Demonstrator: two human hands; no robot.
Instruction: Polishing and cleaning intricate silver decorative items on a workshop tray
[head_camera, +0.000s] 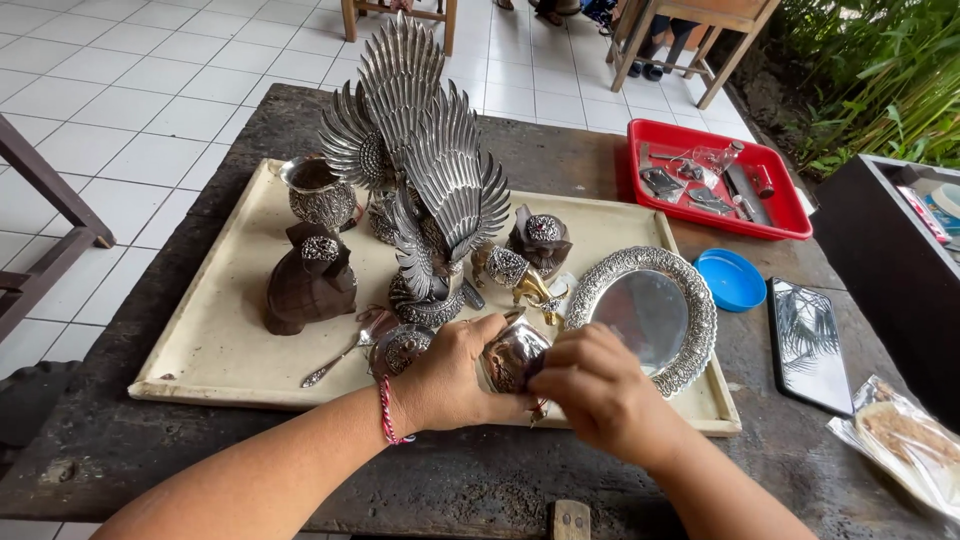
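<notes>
My left hand (452, 378), with a red string at the wrist, grips a small shiny silver vessel (510, 352) over the near edge of a cream tray (215, 340). My right hand (600, 385) is closed against the vessel's right side, fingers curled on it. Just beyond the hands lie a round silver plate with an ornate rim (648, 315), a small domed silver lid (398, 348) and a silver spoon (345, 355).
On the tray stand a tall winged silver bird figure (425, 160), a silver cup (318, 192), dark wooden pieces with silver caps (308, 280) and a gold-and-silver animal (515, 275). A red tray of tools (715, 180), blue lid (730, 278), phone (808, 345) and plastic bag (905, 440) lie right.
</notes>
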